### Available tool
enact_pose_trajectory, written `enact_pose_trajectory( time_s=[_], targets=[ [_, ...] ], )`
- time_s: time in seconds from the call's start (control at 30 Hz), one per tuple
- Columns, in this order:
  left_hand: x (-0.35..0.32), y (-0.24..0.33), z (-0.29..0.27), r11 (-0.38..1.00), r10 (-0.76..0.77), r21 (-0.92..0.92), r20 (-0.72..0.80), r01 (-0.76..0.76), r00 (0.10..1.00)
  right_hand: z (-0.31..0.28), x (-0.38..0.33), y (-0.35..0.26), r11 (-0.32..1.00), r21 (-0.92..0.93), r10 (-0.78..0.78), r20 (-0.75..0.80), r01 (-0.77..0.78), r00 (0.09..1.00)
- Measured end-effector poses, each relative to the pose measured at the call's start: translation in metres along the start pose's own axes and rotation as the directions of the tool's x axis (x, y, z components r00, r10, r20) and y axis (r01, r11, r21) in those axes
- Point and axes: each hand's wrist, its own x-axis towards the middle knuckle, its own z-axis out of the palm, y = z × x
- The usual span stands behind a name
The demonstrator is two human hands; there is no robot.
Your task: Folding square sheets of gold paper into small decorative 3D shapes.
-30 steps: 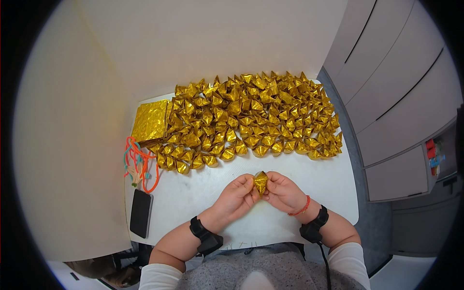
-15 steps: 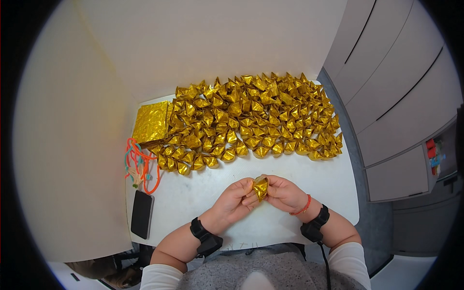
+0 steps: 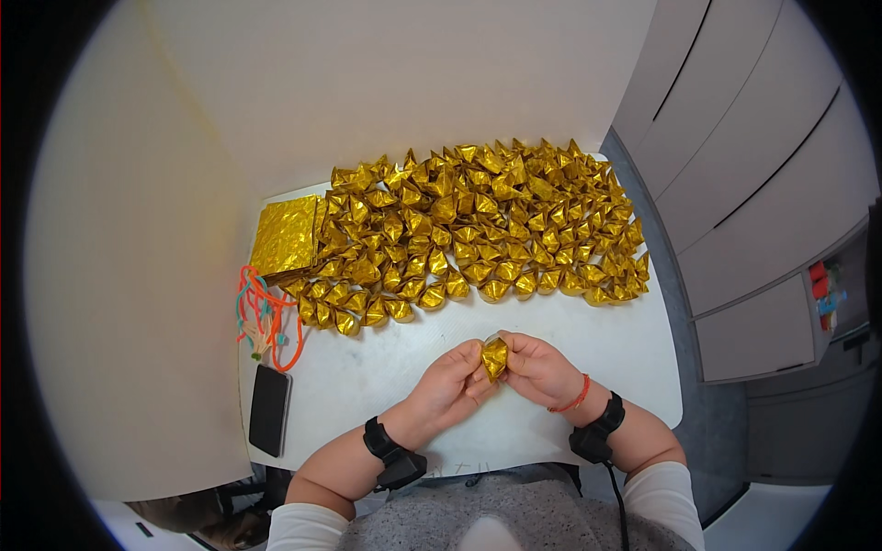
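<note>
Between my two hands, over the near half of the white table (image 3: 386, 367), is a gold foil paper ingot (image 3: 494, 359). My left hand (image 3: 452, 378) pinches its left side with thumb and fingers. On the other side my right hand (image 3: 540, 371), with a red cord bracelet at the wrist, grips it too. My fingers cover its edges. Beyond them, many finished-looking gold paper ingots (image 3: 491, 225) stand packed in rows across the far part of the table. A stack of flat gold foil sheets (image 3: 285, 234) lies at their left end.
Left of the rows lies a tangle of orange and teal cords (image 3: 266, 317). A black phone (image 3: 270, 410) rests near the table's left edge. White walls border the table behind and at left; grey cabinets (image 3: 763, 184) stand to the right.
Both hands stay in nearly the same place, still gripping the paper ingot. The whole view has shifted very slightly; nothing on the table has visibly moved.
</note>
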Motion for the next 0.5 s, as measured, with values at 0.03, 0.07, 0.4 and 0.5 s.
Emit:
enact_pose_trajectory(
  time_s=[0.03,0.07,0.4,0.5],
  targets=[
    [0.0004,0.0004,0.0010,1.000,-0.002,0.001,0.001,0.002,1.000,-0.0014,0.0000,0.0008,1.000,-0.013,-0.004,0.004,0.004,1.000],
    [0.0008,0.0013,0.0027,1.000,-0.007,-0.014,-0.007,0.007,1.000,-0.0014,-0.0001,0.0001,1.000,-0.013,-0.006,0.003,0.006,1.000],
    [0.0016,0.0030,0.0031,0.999,-0.024,0.040,-0.037,0.025,0.999,-0.0029,-0.0005,-0.0011,0.999,-0.024,-0.028,-0.007,0.028,1.000],
    [0.0024,0.0032,0.0051,0.998,0.027,0.066,-0.061,-0.023,0.998,-0.0002,-0.0002,-0.0046,0.997,-0.063,-0.060,-0.074,0.055,0.995]
  ],
)
